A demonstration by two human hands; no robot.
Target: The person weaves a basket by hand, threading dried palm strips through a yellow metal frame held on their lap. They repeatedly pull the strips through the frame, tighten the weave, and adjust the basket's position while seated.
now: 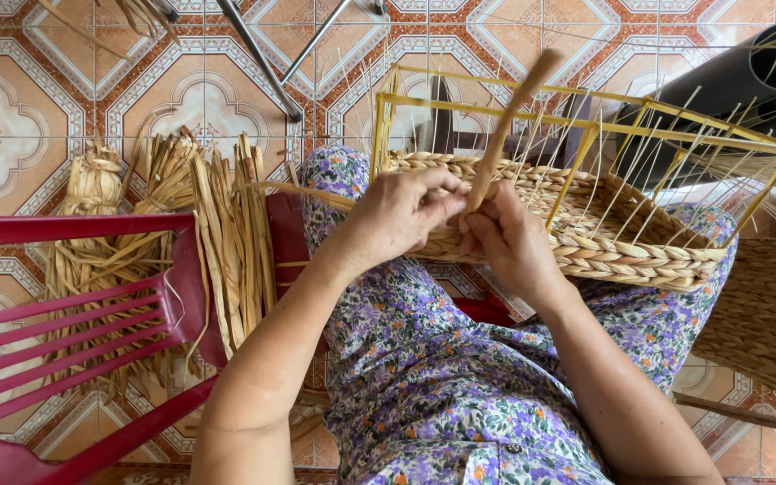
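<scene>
Both my hands are up at the near edge of the basket. My left hand [403, 214] has its fingers curled in tight, thumb and fingertips pinching the bottom of a flat tan fibre strand [507, 121] right where it meets the weave. My right hand [512, 241] sits just beside it, touching it, fingers bunched together and gripping that same strand from the other side. The strand sticks up and leans away to the right, its top end going a bit blurry.

The half-woven basket [621, 251] rests on my lap, tilted, with thick braided rows running along its side and a woven bottom. It's built around a yellow wire frame [586, 101] that stands well above the finished rows, and loads of thin pale stalks [675, 144] poke up loose around it. My lap is covered in purple floral fabric [442, 377].

To my left a red plastic chair [74, 314] lies close by, with bundles of dried fibre [226, 233] propped against it and more tied bundles [96, 184] on the floor behind. To my right there's a piece of woven matting [765, 305], and a dark round tube [747, 72] up in the corner. Under everything is a patterned orange and white tile floor [11, 117], with a couple of metal legs [262, 58] crossing it at the top.
</scene>
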